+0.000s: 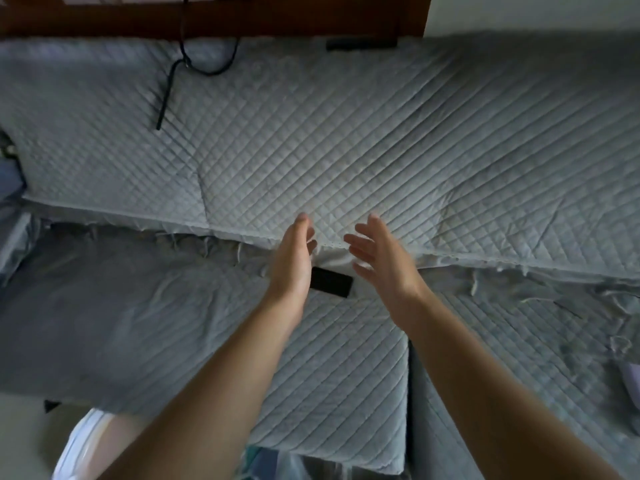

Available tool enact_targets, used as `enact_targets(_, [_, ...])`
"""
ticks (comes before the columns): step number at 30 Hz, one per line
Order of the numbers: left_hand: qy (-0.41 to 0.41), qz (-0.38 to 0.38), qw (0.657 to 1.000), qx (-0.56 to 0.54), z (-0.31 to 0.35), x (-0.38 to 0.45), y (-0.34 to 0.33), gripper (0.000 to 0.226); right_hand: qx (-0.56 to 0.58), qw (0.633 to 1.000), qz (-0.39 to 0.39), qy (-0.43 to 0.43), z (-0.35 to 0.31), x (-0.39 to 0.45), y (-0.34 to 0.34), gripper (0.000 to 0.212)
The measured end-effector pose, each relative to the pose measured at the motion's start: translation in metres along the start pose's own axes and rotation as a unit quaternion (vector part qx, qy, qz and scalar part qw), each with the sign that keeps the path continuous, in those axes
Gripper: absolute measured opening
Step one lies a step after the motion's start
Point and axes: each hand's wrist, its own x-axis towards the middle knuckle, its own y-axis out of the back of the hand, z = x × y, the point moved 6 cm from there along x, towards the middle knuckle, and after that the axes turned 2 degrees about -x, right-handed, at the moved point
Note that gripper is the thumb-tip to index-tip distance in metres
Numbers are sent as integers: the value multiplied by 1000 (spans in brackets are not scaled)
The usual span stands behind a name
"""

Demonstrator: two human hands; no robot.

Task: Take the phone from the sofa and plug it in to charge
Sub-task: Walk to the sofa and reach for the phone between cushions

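Flat black rectangular phone (332, 282) on the grey quilted sofa (346, 150); left hand (294, 261) and right hand (381, 258), fingers spread, empty, flank it. Pinch its long edges.

Phone (333, 281) end hidden behind left hand (292, 263); fingers (360, 244) blurred.

Nothing readable anywhere here, honestly. The phone (331, 282) is just a plain black slab on the sofa (381, 140), no logo or screen text showing, and the quilted grey cover has no tag or label. The black cable (166, 95) at 11 o'clock carries no markings either.
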Motion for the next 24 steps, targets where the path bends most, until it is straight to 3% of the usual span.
enact_targets(7, [79, 0, 997, -1, -121, 61, 1, 52, -27, 998, 6, -49, 111, 67, 11, 63])
enact_targets(18, [93, -12, 993, 66, -244, 150, -5, 51, 4, 995, 45, -90, 225, 141, 52, 62])
enact_targets(22, [71, -55, 987, 136, -271, 180, -21, 41, -6, 994, 49, -93, 240, 162, 58, 62])
enact_targets(24, [28, -90, 966, 241, -282, 197, -31, 37, -23, 994, 55, -91, 243, 173, 62, 62])
